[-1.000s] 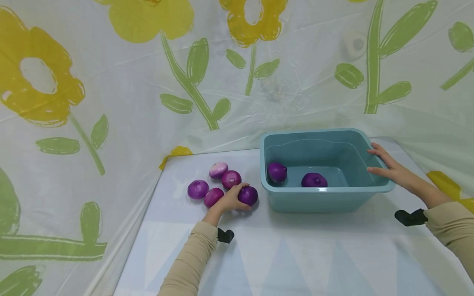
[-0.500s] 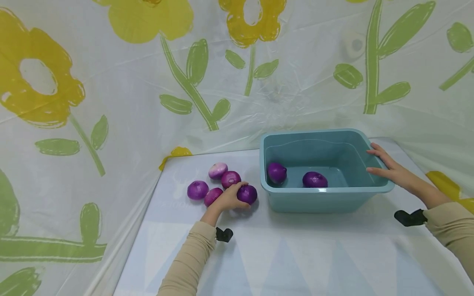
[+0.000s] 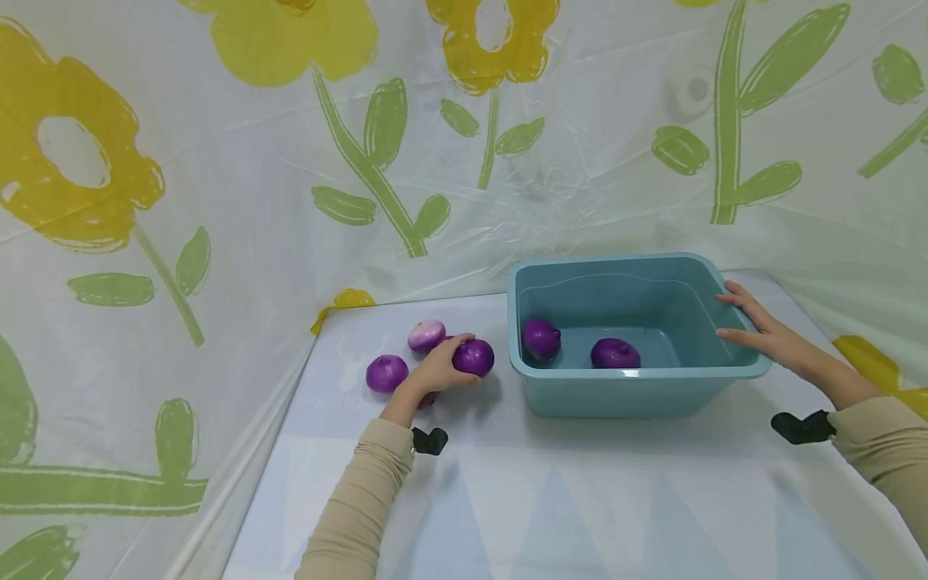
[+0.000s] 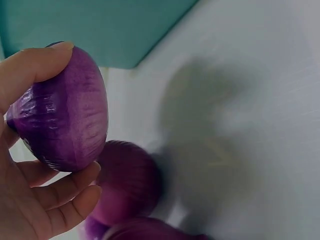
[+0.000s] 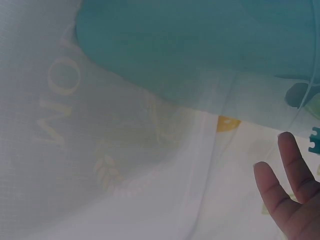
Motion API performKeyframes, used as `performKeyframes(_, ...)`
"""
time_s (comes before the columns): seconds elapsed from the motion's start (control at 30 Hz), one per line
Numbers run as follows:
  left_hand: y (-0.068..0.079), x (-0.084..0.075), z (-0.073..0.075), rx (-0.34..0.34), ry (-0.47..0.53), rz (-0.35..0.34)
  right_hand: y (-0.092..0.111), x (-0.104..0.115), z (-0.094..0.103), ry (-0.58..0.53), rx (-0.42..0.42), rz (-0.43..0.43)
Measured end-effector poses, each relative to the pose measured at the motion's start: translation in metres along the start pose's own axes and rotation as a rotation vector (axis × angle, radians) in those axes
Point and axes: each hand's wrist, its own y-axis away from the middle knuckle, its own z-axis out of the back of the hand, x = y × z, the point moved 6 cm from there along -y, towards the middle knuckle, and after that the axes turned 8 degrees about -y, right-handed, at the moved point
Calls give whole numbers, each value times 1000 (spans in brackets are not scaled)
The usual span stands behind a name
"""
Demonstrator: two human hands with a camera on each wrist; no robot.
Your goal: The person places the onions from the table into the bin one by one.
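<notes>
In the head view my left hand [image 3: 438,369] holds a purple onion [image 3: 474,358], raised over the table left of the tub. The left wrist view shows the thumb on one side of this onion [image 4: 65,110] and curled fingers on the other. More onions lie below and beside the hand: a pale one [image 3: 426,335] at the back, a purple one [image 3: 387,374] at the left, others partly hidden by the hand. My right hand [image 3: 772,330] rests at the right rim of the blue-green tub [image 3: 616,395], its fingers extended. Inside the tub lie two purple onions, one left [image 3: 541,339] and one central [image 3: 615,353].
The table [image 3: 551,491] has a pale cover with light blue triangles. Behind and at the sides hangs a white sheet [image 3: 246,177] printed with yellow flowers and green leaves. Both wrists carry a black strap piece [image 3: 430,441].
My left hand has lifted the onion off the table and moved slightly back and left, covering more of the other onions. The right hand stays at the tub's rim.
</notes>
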Motion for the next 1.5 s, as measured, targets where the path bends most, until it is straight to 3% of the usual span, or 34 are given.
performKeyframes(0.37,-3,-2,24,-18,-16,15,1,1,0,3,2,0)
performKeyframes(0.63,-10,-10,42,-36,-84,29,1,0,-1,10,1,-13)
performKeyframes(0.9,-14,-24,56,-30,17,28,1,-1,-1,1,-2,-9)
performKeyframes(1.5,-24,-54,82,-63,63,-16,0,-1,1,2,0,10)
